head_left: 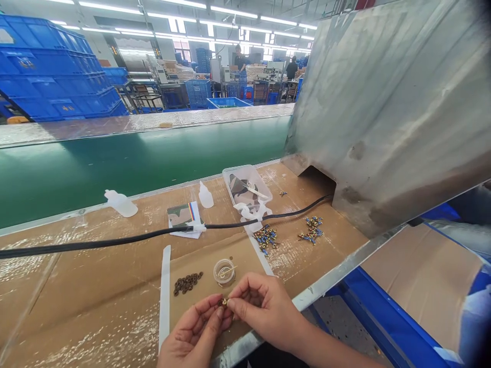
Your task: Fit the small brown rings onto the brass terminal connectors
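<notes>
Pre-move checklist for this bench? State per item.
1. Pinch on part: ok. A small brass-coloured part sits between the fingertips of the left hand and right hand.
2. Part orientation: cannot tell, the fingers hide most of it.
3. Clear plastic cup: ok, upright beyond the hands, not touching them.
4. Dark rings: ok, piled on the cardboard left of the cup.
5. Blue-insulated terminals: ok, in two loose piles, apart from the hands.
6. Black cable: ok, lying beyond the cup, clear of the hands.
</notes>
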Motion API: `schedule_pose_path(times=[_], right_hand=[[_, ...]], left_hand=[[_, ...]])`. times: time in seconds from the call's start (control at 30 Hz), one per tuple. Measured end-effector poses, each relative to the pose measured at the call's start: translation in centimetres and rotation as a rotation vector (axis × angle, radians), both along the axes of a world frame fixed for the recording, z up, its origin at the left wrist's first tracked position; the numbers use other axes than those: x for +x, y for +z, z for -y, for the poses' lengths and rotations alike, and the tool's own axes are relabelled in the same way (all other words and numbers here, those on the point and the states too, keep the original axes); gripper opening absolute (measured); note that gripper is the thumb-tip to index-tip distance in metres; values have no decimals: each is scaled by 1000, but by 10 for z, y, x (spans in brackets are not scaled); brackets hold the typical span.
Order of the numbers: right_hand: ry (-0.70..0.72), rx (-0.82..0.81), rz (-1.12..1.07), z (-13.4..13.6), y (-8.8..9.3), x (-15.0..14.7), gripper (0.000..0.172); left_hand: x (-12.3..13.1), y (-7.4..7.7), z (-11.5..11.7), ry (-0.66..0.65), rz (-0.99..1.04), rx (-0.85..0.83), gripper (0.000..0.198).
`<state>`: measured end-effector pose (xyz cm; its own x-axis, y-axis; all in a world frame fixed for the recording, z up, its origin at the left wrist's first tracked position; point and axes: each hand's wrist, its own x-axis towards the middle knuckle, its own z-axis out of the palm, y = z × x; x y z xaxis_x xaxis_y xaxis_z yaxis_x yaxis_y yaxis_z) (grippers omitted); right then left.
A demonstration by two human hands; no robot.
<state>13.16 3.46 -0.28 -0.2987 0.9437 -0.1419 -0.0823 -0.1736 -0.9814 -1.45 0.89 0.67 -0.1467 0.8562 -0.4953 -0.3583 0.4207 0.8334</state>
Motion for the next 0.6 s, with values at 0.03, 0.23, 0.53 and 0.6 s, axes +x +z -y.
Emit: schedule_pose_path(times=[0.03, 0.23, 0.53, 0.6], right_hand=[[4, 0, 1, 1, -2, -1, 22], [1, 17, 60, 1, -8, -2, 22], [-37, 34, 24, 5, -6, -5, 20], [-65, 39, 29, 6, -6, -6, 20]], left_hand=[[0, 0, 0, -2, 4, 3, 37], [3, 1, 2, 6, -9, 16, 34], [6, 2, 5, -2, -50, 43, 37], [12, 0, 9, 27, -85, 91, 37]])
